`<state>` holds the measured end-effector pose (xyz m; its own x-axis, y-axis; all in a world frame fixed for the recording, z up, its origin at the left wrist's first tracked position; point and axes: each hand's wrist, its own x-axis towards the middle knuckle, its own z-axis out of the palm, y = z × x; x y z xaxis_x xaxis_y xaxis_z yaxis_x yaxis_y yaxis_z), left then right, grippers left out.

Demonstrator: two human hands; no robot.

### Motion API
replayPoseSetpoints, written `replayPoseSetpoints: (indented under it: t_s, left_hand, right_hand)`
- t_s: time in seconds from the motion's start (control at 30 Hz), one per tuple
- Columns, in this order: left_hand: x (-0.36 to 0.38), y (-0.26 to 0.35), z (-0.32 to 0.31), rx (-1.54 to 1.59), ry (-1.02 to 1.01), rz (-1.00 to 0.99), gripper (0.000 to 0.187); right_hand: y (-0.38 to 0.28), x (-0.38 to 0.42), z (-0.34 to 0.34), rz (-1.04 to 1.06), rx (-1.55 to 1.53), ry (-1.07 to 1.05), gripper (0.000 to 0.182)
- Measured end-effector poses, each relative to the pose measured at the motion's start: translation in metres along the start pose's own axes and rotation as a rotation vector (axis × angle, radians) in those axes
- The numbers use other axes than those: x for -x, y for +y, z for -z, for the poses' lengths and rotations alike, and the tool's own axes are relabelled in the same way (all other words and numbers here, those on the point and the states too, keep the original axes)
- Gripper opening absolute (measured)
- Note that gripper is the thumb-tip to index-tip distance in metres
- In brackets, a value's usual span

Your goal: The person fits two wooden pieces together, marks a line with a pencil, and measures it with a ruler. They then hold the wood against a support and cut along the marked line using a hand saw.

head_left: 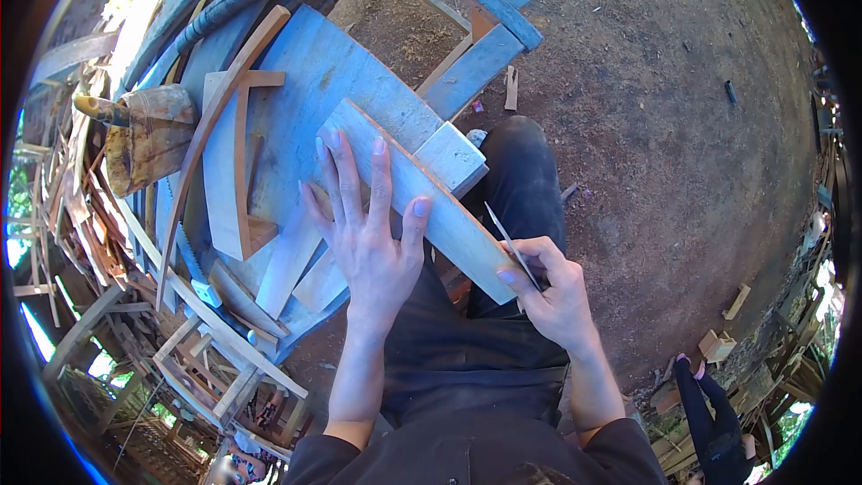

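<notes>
A long flat wooden board [449, 232] lies slanted across the bench top and reaches over my lap. My left hand [368, 233] rests on its upper part with the fingers spread. At the board's near end, my right hand [552, 292] is closed around a thin, pointed grey blade [510, 242], which looks like a knife. The blade's tip points up and away beside the board's edge. A small pale wooden block [451, 158] sits just beyond the board, at the bench's edge.
The wooden bench [341, 72] carries a curved strip [193, 157], a jointed wooden piece [232, 166], a saw [189, 251] and several offcuts. A rusty container [148, 139] stands at left. Dirt ground [673, 171] lies to the right. Another person [718, 427] is at lower right.
</notes>
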<state>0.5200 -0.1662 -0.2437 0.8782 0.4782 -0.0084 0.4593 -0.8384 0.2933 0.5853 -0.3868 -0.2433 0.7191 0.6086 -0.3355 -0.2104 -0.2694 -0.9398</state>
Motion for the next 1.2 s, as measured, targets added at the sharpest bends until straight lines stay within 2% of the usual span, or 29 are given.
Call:
replayPoseSetpoints:
  t_s: [0.17,0.87,0.97,1.03,1.07,1.17,1.2]
  left_hand:
    - [0.0,-0.001,-0.001,0.0,0.011,-0.005,0.065]
    - [0.0,-0.001,-0.003,-0.007,0.013,-0.008,0.065]
    - [-0.001,-0.001,-0.003,-0.018,0.012,-0.007,0.064]
    - [-0.001,-0.001,-0.002,-0.022,0.01,-0.006,0.064]
    - [-0.001,-0.001,-0.002,-0.026,0.008,-0.006,0.064]
    - [-0.001,0.001,-0.002,-0.023,0.001,0.004,0.064]
    - [-0.001,0.001,-0.002,-0.023,0.003,0.006,0.064]
  right_hand:
    - [-0.007,0.0,0.002,-0.058,-0.006,-0.027,0.025]
    - [-0.007,0.001,-0.001,-0.013,0.002,-0.007,0.022]
    - [-0.01,0.001,0.002,-0.029,-0.004,-0.023,0.021]
    - [-0.015,0.001,0.007,-0.161,0.004,-0.085,0.026]
    - [-0.017,0.0,0.009,-0.161,0.006,-0.087,0.026]
    - [-0.024,-0.007,0.018,-0.02,0.121,0.056,0.039]
    - [-0.02,-0.007,0.017,-0.004,0.052,0.131,0.035]
